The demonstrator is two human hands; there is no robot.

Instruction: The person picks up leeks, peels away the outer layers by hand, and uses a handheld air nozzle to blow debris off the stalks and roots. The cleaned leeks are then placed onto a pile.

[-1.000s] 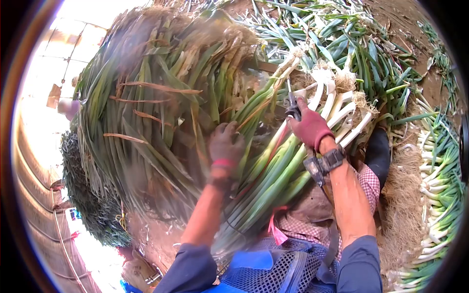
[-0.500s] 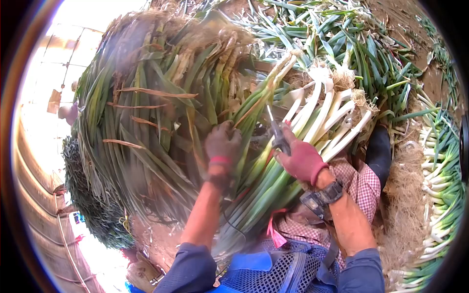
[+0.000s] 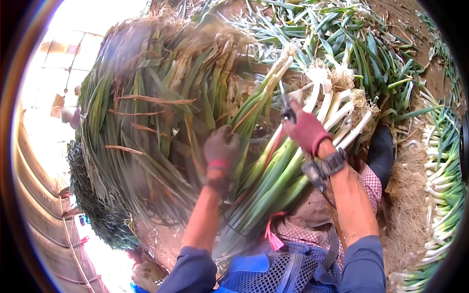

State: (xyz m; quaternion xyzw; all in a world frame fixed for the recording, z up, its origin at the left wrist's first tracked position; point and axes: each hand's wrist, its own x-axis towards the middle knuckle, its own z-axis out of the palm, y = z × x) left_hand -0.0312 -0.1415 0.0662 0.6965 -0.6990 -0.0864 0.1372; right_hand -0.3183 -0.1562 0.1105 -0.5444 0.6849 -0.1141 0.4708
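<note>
Before me, a large bundle of leeks (image 3: 146,127) with long green leaves stands tied with brown bands. My left hand (image 3: 221,145), in a dark glove with a red cuff, curls its fingers round the leaves of a leek (image 3: 259,100) whose root end points up and away. My right hand (image 3: 309,128), in a dark red glove, is closed on a dark-handled tool (image 3: 287,111) with a thin pale metal tip. The tip is close to that leek's stem. Several white-stemmed leeks (image 3: 337,116), roots outward, lie under and beside my right hand across my lap.
Loose leaves (image 3: 332,29) are heaped at the back. To the right, a row of white-stemmed leeks (image 3: 437,185) lies past a strip of root trimmings (image 3: 405,215). Another leek bundle (image 3: 102,205) stands at left. A pink ribbon (image 3: 274,234) hangs by my lap.
My right hand has moved up and slightly right with the tool, its tip now further along the leek's stem toward the roots. My left hand stays nearly in place.
</note>
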